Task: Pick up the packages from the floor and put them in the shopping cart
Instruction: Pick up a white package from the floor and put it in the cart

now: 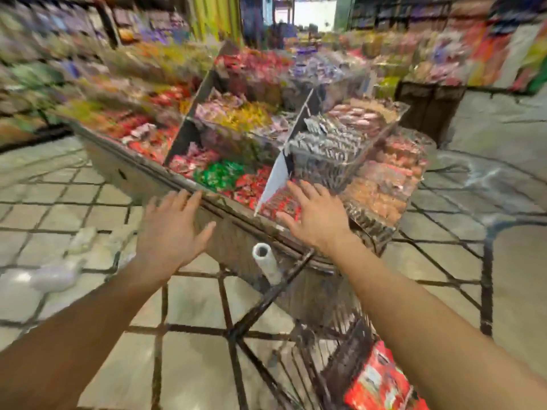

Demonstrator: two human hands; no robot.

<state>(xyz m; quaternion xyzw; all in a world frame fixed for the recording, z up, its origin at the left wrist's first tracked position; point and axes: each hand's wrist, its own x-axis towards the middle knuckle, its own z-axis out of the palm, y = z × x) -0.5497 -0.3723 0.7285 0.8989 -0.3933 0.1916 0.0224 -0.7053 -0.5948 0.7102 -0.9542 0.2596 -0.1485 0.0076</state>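
The view is blurred by motion. My left hand [174, 229] is stretched forward with fingers spread and holds nothing. My right hand [315, 214] is also open and spread, over the front edge of a candy display. Below my arms is the dark wire shopping cart [299, 335], and a red package [381, 383] lies in it at the lower right. Pale, whitish packages [56, 275] lie on the tiled floor at the left, well away from my left hand.
A large display bin [225, 223] full of wrapped sweets stands straight ahead, with a white plastic-bag roll [265, 258] on its front. Shelves of goods line the left and right. Tiled floor runs on both sides of the bin.
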